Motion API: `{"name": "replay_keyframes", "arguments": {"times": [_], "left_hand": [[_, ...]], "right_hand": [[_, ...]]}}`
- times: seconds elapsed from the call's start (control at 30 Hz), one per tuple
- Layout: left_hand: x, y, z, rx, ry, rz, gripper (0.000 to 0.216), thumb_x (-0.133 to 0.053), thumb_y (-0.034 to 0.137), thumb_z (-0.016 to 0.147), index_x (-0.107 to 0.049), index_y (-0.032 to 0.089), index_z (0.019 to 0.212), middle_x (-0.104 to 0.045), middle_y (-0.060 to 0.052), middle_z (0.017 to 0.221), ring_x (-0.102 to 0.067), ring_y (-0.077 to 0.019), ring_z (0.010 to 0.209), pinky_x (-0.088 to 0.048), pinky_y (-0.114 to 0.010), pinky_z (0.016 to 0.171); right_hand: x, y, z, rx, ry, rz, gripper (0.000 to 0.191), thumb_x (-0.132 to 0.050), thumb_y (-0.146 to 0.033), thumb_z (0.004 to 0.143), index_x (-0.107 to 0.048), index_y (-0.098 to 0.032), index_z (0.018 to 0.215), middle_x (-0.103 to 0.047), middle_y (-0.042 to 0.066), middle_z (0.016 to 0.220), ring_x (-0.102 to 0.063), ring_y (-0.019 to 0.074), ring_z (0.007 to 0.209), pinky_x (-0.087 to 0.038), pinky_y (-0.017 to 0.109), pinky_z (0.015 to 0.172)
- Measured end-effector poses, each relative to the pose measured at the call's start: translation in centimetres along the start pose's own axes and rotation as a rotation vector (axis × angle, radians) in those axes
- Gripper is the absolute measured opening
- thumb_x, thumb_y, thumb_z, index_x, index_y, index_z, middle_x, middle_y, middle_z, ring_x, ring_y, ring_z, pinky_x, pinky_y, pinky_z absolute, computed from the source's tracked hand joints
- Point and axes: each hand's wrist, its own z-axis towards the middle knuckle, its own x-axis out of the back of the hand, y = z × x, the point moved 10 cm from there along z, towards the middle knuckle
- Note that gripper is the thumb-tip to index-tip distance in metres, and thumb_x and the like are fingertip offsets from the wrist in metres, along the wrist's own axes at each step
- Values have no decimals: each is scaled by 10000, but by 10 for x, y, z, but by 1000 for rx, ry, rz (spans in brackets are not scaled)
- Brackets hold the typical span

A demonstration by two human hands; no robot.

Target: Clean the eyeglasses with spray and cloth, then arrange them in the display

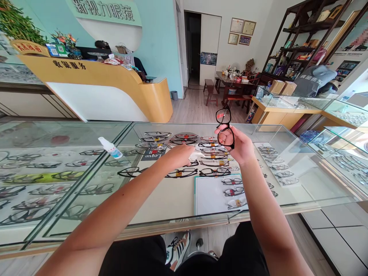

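My right hand [242, 145] holds up a pair of black-framed eyeglasses [231, 142] above the glass counter, its fingers closed around the lower part. One lens shows a small red mark, and fingers are visible through the other. To the left, my left hand [180, 156] is closed on a white cloth or tissue [196, 155], low over the counter; most of its fingers are hidden behind the hand. A white squeeze bottle [110, 148] with a blue label is on the glass further left.
Beneath my hands is a glass display counter [172, 209] containing many eyeglasses [214, 171] and a white board [208, 195]. Another glass case [287, 100] with boxes stands at the right. A wooden reception desk [156, 101] rises beyond, with a dark table [230, 80] at the back.
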Motion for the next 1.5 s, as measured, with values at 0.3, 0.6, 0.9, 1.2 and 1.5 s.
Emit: {"name": "replay_keyframes", "arguments": {"times": [0.3, 0.6, 0.9, 1.2, 1.5], "left_hand": [[2, -3, 0, 37, 2, 25, 274, -884, 258, 852, -717, 204, 1062, -816, -177, 1140, -780, -372, 1119, -542, -375, 877], [-3, 0, 3, -2, -4, -26, 266, -826, 186, 844, -717, 212, 1085, -815, -160, 1155, -780, -362, 1088, -521, -357, 806], [50, -54, -5, 44, 157, -614, 583, -817, 633, 819, -747, 217, 1222, -844, -92, 1178, -790, -323, 1032, -588, -375, 838], [57, -90, -20, 170, 268, -1463, 622, -878, 470, 727, -726, 172, 1251, -816, -183, 1334, -764, -376, 1274, -661, -475, 1009], [61, -59, -21, -5, 182, -1516, 547, -669, 459, 918, -697, 189, 1392, -816, -137, 1307, -779, -343, 1222, -675, -448, 974]], "right_hand": [[-2, -2, -1, 3, 0, -25, 293, -624, -473, 1026, -782, -228, 1052, -791, 97, 1048, -625, 215, 800, -567, 350, 770], [-2, 0, -1, 0, -16, -13, 296, -617, -453, 1040, -799, -221, 1054, -802, 99, 1055, -642, 215, 815, -578, 354, 795], [-2, 0, 0, 12, -13, -19, 289, -632, -464, 1033, -792, -224, 1058, -783, 97, 1068, -635, 211, 798, -582, 352, 777], [-13, 5, -2, -5, -57, -9, 320, -628, -456, 1042, -826, -206, 1063, -797, 100, 1058, -622, 206, 800, -549, 345, 755], [-28, 13, -7, -23, -117, -90, 378, -678, -554, 1018, -824, -210, 1074, -820, 111, 1079, -626, 221, 811, -544, 365, 777]]}}
